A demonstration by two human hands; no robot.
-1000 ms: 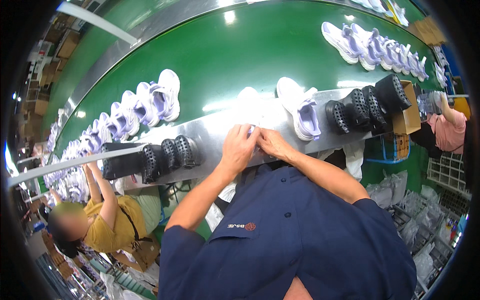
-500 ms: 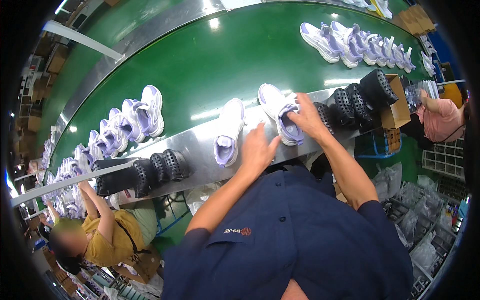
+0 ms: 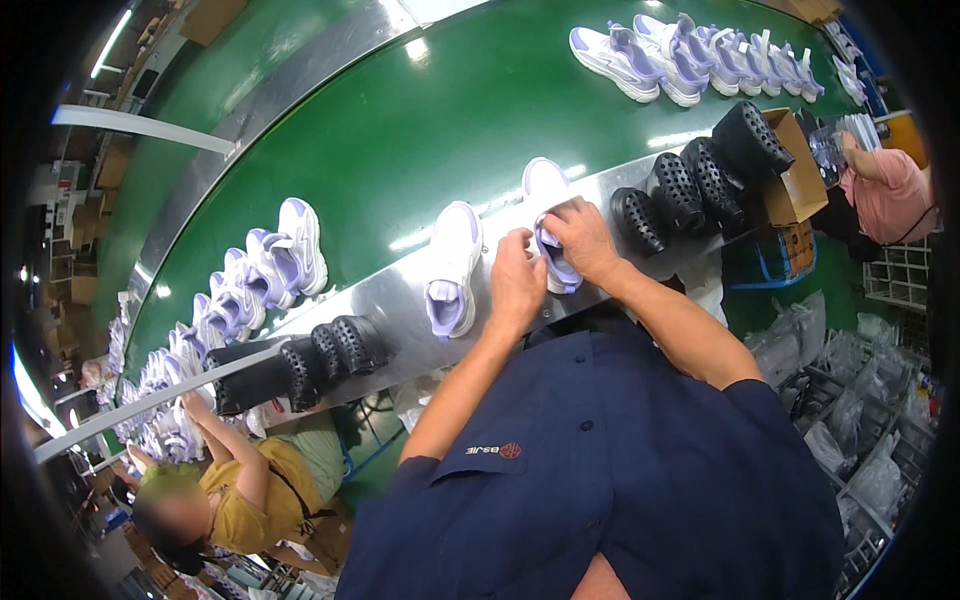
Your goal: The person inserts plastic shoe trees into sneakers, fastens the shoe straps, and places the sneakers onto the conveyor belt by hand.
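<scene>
Just ahead of me, a white and lavender sneaker (image 3: 547, 180) rests on the metal ledge, its toe pointing away. My right hand (image 3: 585, 240) grips its tongue and collar from the right, fingers bent over the upper. At the collar's left side, my left hand (image 3: 518, 283) has curled fingers and its thumb against the shoe. Both hands partly cover the lacing area, so the fingertips' exact hold is hidden. To the left, apart from my hands, stands a matching sneaker (image 3: 455, 250), also toe away.
Black perforated forms (image 3: 676, 192) stand on the metal ledge to the right by a cardboard box (image 3: 792, 165); more black forms (image 3: 330, 345) stand left. Sneaker rows (image 3: 260, 265) line the green surface (image 3: 440, 120). One co-worker (image 3: 250, 490) is at left, another (image 3: 885, 190) at right.
My left hand has moved right, from beside the sneaker to its collar. My right hand has shifted left over the tongue. The view has turned slightly.
</scene>
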